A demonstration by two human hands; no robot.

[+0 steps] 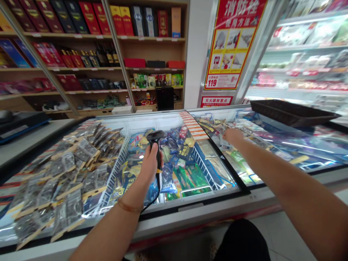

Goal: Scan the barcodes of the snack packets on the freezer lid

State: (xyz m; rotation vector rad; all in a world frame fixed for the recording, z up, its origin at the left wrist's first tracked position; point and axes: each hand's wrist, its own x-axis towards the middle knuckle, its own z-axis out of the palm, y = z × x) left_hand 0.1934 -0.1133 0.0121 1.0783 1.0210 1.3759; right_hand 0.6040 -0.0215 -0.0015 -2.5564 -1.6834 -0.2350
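Note:
My left hand (150,159) is closed around the handle of a black barcode scanner (156,136). Its cable hangs down past my wrist to the freezer's front edge. Below the scanner, blue, yellow and green ice-cream packets (187,177) fill a white wire basket (119,165) under the glass. Stretched far out to the right, my right hand (233,135) has its fingers bent together at a pile of clear packets with tan strips (221,127). What those fingers grip is hard to make out. More clear packets with tan card edges (84,148) lie spread over the left side of the freezer.
A dark brown tray (292,111) rests on the freezer's right part. Behind stand wooden shelves (152,39) with boxes and bottles. A red poster (235,43) hangs on the wall, beside a lit display fridge (304,69). A counter (54,127) borders the left.

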